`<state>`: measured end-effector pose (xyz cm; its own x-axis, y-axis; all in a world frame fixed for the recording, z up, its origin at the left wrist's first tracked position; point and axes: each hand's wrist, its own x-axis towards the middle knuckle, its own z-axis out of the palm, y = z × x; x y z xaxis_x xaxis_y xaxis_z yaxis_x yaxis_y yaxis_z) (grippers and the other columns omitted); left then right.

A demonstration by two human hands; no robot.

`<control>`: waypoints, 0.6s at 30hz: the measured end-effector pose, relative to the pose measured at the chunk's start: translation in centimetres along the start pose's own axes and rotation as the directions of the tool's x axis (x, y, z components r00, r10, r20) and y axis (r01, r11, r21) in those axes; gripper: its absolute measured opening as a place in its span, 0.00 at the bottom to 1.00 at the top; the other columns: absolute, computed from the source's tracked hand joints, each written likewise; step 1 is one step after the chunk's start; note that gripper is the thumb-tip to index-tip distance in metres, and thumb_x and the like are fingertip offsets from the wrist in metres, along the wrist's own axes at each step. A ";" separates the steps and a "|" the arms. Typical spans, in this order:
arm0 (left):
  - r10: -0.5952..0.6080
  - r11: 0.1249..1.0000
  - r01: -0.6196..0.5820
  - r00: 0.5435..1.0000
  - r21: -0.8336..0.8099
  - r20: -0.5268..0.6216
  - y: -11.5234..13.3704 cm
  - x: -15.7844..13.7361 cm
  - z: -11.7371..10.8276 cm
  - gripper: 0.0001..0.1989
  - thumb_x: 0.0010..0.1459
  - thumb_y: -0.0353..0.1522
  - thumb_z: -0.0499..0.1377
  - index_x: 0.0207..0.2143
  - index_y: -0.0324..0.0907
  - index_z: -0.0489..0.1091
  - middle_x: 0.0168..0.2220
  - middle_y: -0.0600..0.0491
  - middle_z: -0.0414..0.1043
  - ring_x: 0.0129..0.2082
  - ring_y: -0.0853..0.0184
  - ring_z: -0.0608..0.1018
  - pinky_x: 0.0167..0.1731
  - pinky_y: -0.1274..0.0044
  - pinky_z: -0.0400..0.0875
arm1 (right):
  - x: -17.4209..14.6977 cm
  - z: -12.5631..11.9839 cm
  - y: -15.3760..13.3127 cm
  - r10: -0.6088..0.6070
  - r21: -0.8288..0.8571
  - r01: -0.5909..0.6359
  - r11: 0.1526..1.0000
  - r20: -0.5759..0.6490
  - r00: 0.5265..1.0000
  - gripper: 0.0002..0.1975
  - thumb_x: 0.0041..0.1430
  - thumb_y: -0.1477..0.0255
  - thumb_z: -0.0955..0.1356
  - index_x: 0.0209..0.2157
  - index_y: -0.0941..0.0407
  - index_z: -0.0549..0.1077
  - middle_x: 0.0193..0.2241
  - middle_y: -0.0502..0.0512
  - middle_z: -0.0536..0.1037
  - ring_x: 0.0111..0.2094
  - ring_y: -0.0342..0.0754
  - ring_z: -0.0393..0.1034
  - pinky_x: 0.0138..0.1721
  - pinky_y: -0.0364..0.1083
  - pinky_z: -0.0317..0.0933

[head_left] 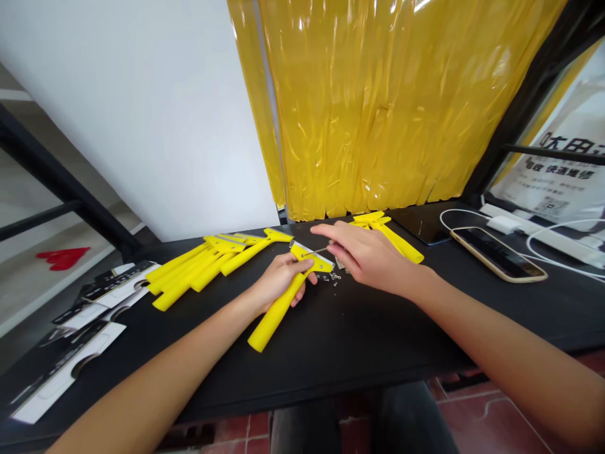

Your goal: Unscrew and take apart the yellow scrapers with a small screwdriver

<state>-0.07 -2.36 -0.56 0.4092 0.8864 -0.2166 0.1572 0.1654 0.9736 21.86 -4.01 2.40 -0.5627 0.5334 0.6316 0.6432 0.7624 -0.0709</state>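
My left hand is wrapped round a yellow scraper, near where the handle meets its head. The handle slants down towards me. My right hand pinches a thin metal tool, whose shaft reaches across to the scraper's head; its grip end is hidden in the fingers. Small loose nuts and screws lie on the black table just below the right fingers. Several more yellow scrapers are bunched left of my left hand. Other yellow scraper pieces lie behind my right hand.
Black-and-white cardboard sleeves are piled at the table's left. On the right lie a phone, a dark tablet-like slab and a white power strip with cables. Yellow plastic strips and a white panel stand behind.
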 end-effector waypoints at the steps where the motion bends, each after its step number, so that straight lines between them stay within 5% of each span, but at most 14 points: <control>1: -0.007 1.000 0.006 1.000 -0.015 -0.016 0.1 -0.1 0.1 0.13 0.62 0.40 0.61 0.33 0.38 0.70 0.19 0.53 0.72 0.10 0.72 0.67 0.09 0.80 0.60 | 0.0 0.0 0.0 -0.004 -0.001 0.004 1.000 0.008 1.000 0.20 0.72 0.71 0.58 0.63 0.52 0.63 0.52 0.57 0.77 0.50 0.52 0.74 0.45 0.49 0.66; 9: 0.113 0.993 -0.113 0.994 0.021 0.012 -0.4 0.2 0.4 0.13 0.63 0.40 0.59 0.41 0.41 0.62 0.29 0.51 0.78 0.10 0.73 0.68 0.08 0.81 0.59 | -0.2 0.6 -0.5 0.170 0.066 -0.174 0.982 0.061 0.984 0.19 0.73 0.63 0.57 0.58 0.54 0.67 0.36 0.53 0.82 0.31 0.48 0.76 0.33 0.45 0.61; 15: 0.144 0.990 -0.144 0.988 0.007 0.053 -1.1 0.6 0.1 0.15 0.58 0.31 0.58 0.45 0.43 0.56 0.30 0.51 0.78 0.10 0.71 0.69 0.07 0.81 0.60 | -0.1 0.5 -0.5 0.212 0.176 -0.215 0.961 0.040 0.977 0.25 0.64 0.74 0.62 0.62 0.53 0.61 0.37 0.52 0.80 0.31 0.46 0.71 0.33 0.44 0.59; 18: 0.160 0.986 -0.163 0.985 0.034 0.065 -1.1 0.6 0.0 0.17 0.57 0.31 0.59 0.45 0.43 0.55 0.31 0.50 0.79 0.11 0.71 0.69 0.07 0.81 0.60 | -0.1 0.4 -0.5 0.219 0.186 -0.224 0.957 0.045 0.975 0.22 0.66 0.71 0.63 0.61 0.54 0.63 0.38 0.53 0.80 0.31 0.46 0.71 0.34 0.45 0.60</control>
<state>0.02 -2.01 -1.75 0.4862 0.8716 -0.0618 0.1193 0.0038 0.9929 21.37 -4.34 2.09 -0.4311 0.7036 0.5649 0.6449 0.6781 -0.3525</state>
